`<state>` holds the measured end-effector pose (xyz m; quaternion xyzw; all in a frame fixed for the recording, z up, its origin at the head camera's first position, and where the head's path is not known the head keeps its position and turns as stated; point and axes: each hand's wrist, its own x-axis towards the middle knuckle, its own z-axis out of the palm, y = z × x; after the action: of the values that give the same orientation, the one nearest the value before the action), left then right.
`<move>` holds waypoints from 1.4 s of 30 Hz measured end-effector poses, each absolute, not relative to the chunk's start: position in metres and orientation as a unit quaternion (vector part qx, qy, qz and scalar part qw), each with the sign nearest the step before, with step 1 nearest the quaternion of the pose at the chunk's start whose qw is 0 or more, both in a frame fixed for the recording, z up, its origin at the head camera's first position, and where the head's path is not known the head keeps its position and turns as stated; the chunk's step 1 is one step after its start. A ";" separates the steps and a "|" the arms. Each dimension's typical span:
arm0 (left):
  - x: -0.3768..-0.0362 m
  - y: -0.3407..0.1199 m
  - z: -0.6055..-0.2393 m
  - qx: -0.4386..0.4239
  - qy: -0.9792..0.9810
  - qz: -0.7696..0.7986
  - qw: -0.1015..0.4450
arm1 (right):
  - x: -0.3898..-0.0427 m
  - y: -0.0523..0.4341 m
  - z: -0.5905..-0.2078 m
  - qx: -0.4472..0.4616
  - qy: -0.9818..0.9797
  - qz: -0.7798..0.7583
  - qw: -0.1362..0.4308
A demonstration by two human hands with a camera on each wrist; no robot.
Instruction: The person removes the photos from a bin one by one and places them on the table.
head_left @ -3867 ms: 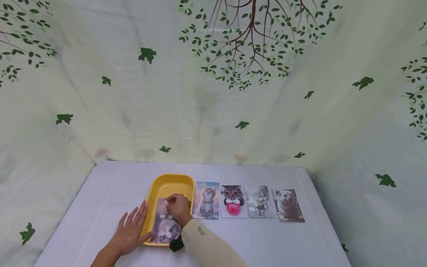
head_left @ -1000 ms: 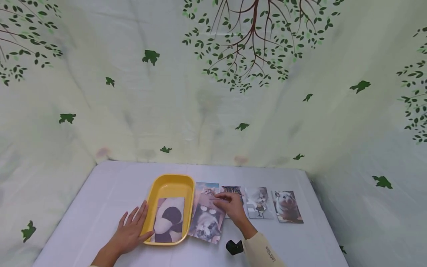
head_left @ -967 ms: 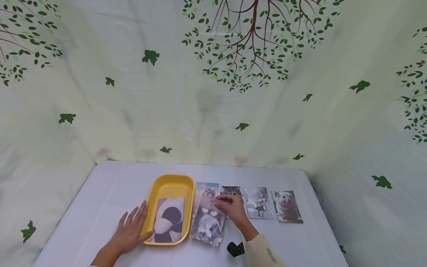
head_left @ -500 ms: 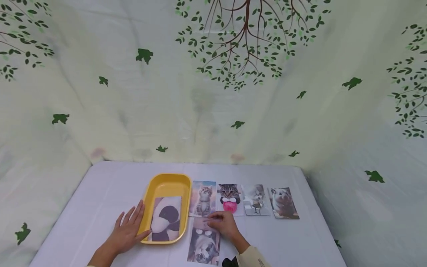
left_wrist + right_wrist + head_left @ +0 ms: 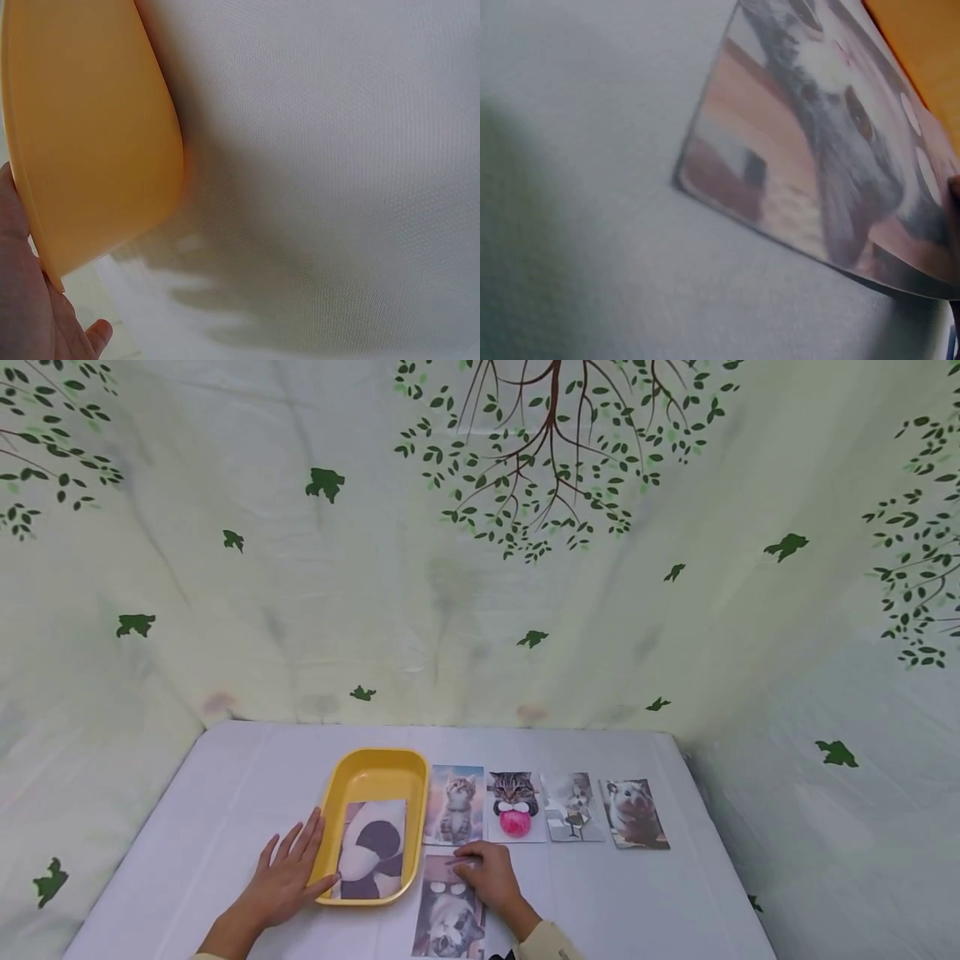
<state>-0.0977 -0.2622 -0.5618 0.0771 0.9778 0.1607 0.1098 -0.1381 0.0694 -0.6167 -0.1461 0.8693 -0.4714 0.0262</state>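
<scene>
Touching a yellow plastic tray [image 5: 375, 775] toward the white table's left edge [image 5: 155, 831], the left hand [image 5: 281, 878] splays. The right hand [image 5: 491, 878] pinches a grey-cat card [image 5: 448, 928].

The grey-cat card [image 5: 447, 917] faces up beside the yellow tray [image 5: 384, 774].
</scene>
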 end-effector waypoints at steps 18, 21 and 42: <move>-0.100 -0.262 -0.562 0.075 0.976 0.166 0.119 | -0.148 0.055 -0.592 -0.248 0.831 -0.484 -0.113; -0.100 -0.262 -0.561 0.072 0.976 0.166 0.122 | -0.160 0.041 -0.573 -0.259 0.821 -0.499 -0.096; -0.099 -0.263 -0.567 0.087 0.983 0.139 0.082 | -0.204 -0.089 -0.565 -0.067 0.858 -0.498 0.109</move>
<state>-0.0986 -0.2634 -0.5672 0.0875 0.9830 0.1390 0.0818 -0.2038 -0.0888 -0.5651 -0.0667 0.8577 -0.4980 0.1091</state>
